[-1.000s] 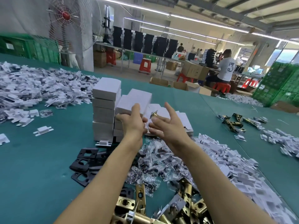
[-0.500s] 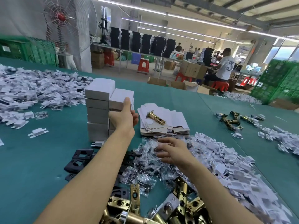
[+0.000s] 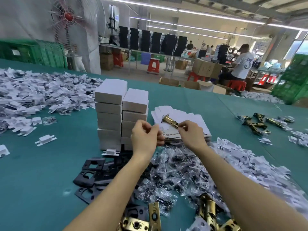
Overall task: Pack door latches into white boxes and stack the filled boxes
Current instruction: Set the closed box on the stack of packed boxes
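Two stacks of closed white boxes (image 3: 110, 112) stand side by side on the green table (image 3: 41, 172). Right of them lies a pile of flat white box blanks (image 3: 188, 118), with a brass door latch (image 3: 170, 121) resting on top. My left hand (image 3: 146, 135) pinches the near edge of the blanks with curled fingers. My right hand (image 3: 191, 134) pinches a blank's edge, its fingertips right at the latch's near end. More brass latches (image 3: 208, 212) lie at the near edge between my forearms.
Black strike plates (image 3: 90, 174) and clear bagged parts (image 3: 176, 174) lie in front of me. White plastic pieces are heaped at left (image 3: 33, 94) and right (image 3: 250, 165). Loose brass latches (image 3: 256, 124) lie far right. A person (image 3: 241, 64) sits beyond the table.
My left hand left the box stack and came down to the blanks. My right hand rose from the bagged parts to the pile's near edge. The latch stayed on the pile.
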`<action>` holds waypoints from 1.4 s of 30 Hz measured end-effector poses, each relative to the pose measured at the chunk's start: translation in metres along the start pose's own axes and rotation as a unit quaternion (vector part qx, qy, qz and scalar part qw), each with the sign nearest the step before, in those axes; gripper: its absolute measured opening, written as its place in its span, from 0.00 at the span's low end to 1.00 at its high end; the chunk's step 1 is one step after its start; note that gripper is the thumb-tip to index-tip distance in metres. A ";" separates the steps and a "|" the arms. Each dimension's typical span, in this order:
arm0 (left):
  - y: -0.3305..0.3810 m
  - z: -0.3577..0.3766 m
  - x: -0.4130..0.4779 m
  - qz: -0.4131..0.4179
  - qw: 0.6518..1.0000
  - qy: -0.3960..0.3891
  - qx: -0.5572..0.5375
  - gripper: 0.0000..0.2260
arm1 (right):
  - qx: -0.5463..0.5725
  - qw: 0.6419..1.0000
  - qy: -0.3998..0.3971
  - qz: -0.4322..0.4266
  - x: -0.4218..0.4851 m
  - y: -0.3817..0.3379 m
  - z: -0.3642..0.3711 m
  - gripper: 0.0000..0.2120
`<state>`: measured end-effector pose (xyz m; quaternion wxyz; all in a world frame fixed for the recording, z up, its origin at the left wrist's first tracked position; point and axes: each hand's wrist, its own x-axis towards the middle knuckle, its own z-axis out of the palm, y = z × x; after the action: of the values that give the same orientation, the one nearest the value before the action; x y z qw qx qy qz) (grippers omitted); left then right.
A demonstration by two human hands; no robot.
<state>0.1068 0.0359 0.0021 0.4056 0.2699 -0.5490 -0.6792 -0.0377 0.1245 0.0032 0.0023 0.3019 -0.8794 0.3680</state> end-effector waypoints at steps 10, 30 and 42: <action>-0.025 0.018 0.040 0.121 0.887 -0.178 0.409 0.11 | -0.167 0.983 -0.041 -0.070 0.051 0.009 0.034 0.21; -0.050 0.073 0.097 0.211 0.701 -0.199 0.652 0.20 | 0.318 0.922 0.104 0.195 0.059 0.045 0.009 0.13; -0.056 0.069 0.093 0.224 0.681 -0.217 0.663 0.22 | 0.289 0.921 0.124 0.228 0.071 0.032 0.013 0.14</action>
<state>-0.0127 -0.0026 -0.0269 0.1299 0.1824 -0.9724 -0.0659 -0.1103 0.0959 -0.0105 -0.0603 0.0323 -0.7724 0.6315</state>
